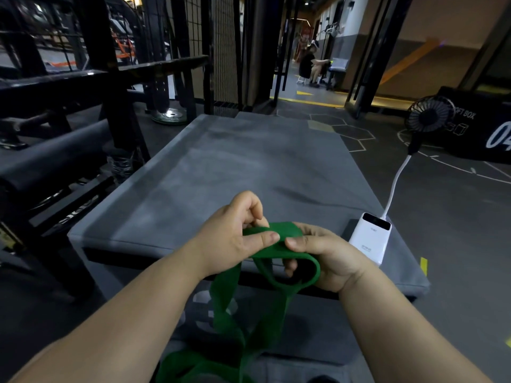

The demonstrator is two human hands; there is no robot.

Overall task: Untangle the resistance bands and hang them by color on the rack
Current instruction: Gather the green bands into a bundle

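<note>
A green resistance band (250, 310) hangs twisted from both my hands over the near edge of a grey padded box (235, 172). My left hand (229, 239) pinches the band's top edge between thumb and fingers. My right hand (323, 258) grips the band's looped end, thumb on top and fingers curled through the loop. The band's lower folds trail down toward the bottom of the view. A black metal rack (91, 78) stands to the left. No other band colours show.
A white power bank (372, 237) lies on the box's right near corner, cabled to a small black fan (430, 114). A black soft box (481, 125) sits at far right. A seated person (311, 64) is in the far corridor. Black rollers lie under the rack.
</note>
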